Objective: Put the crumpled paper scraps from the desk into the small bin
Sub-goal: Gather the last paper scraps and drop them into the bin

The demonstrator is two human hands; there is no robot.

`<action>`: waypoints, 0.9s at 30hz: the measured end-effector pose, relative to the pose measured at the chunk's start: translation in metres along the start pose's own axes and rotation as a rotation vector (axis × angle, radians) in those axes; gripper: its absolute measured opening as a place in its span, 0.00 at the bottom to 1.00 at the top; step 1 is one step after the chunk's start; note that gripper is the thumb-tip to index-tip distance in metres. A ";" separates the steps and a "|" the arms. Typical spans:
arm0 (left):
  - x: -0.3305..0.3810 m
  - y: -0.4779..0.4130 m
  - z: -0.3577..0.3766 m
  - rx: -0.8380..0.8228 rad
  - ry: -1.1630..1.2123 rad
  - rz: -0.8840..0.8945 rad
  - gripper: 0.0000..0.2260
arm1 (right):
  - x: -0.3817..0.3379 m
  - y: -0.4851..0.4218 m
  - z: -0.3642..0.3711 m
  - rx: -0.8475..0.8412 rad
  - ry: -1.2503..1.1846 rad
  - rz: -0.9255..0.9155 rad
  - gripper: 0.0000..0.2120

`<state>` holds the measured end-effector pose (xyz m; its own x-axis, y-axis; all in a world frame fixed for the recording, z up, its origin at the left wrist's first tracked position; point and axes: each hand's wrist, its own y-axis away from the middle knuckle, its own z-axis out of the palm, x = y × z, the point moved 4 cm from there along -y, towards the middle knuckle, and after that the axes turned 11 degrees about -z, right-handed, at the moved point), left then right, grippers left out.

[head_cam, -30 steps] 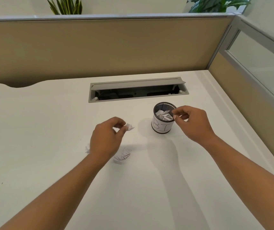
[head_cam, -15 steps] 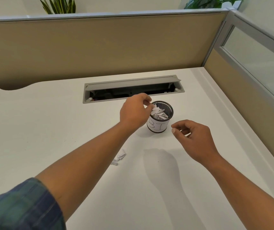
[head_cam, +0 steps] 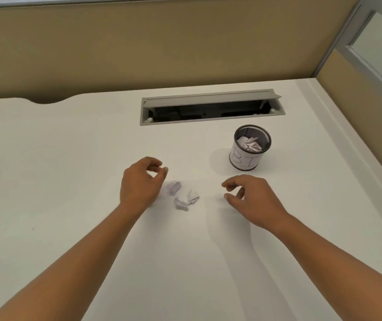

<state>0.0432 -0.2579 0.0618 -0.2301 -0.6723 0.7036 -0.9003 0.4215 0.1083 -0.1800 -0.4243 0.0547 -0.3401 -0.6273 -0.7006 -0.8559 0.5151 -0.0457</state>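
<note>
Three crumpled paper scraps lie together on the white desk (head_cam: 46, 181): one (head_cam: 173, 187) by my left hand, one (head_cam: 181, 203) nearest me, one (head_cam: 193, 195) to the right. My left hand (head_cam: 140, 185) hovers just left of them, fingers loosely curled and holding nothing. My right hand (head_cam: 250, 200) hangs to their right, fingers relaxed and empty. The small bin (head_cam: 250, 148), a black mesh cup with a white label, stands upright beyond my right hand with several scraps inside.
An open grey cable tray (head_cam: 211, 107) is set into the desk behind the bin. A tan partition wall (head_cam: 139, 47) runs along the back, and a glazed partition (head_cam: 375, 54) closes the right side.
My left hand let its scrap go into the bin and came back to the scraps on the desk. My right hand moved slightly left, toward the scraps. The view shifted so the bin lies further right.
</note>
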 end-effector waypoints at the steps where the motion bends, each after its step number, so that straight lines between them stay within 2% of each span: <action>1: -0.014 0.004 -0.006 0.009 0.007 -0.033 0.07 | -0.004 -0.004 0.010 -0.041 0.027 -0.018 0.10; 8: -0.078 0.033 -0.029 0.025 0.080 -0.191 0.06 | -0.023 -0.029 0.058 -0.123 0.165 -0.075 0.14; 11: -0.092 0.041 -0.032 0.026 0.109 -0.237 0.06 | -0.024 -0.038 0.066 -0.115 0.179 -0.023 0.13; 15: -0.093 0.042 -0.032 0.011 0.118 -0.254 0.07 | -0.025 -0.041 0.074 -0.193 0.206 0.033 0.16; 19: -0.083 0.036 -0.032 0.017 0.123 -0.206 0.07 | -0.026 -0.041 0.074 -0.185 0.236 0.032 0.07; 21: -0.078 0.030 -0.032 0.016 0.101 -0.169 0.08 | -0.024 -0.039 0.073 -0.169 0.209 0.040 0.04; 27: -0.068 0.003 -0.025 -0.038 0.034 -0.136 0.12 | -0.006 -0.028 0.065 -0.031 -0.085 0.206 0.07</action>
<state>0.0652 -0.1954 0.0322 -0.0937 -0.7044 0.7036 -0.9076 0.3509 0.2304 -0.1283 -0.3970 0.0141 -0.4762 -0.4589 -0.7501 -0.7840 0.6079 0.1258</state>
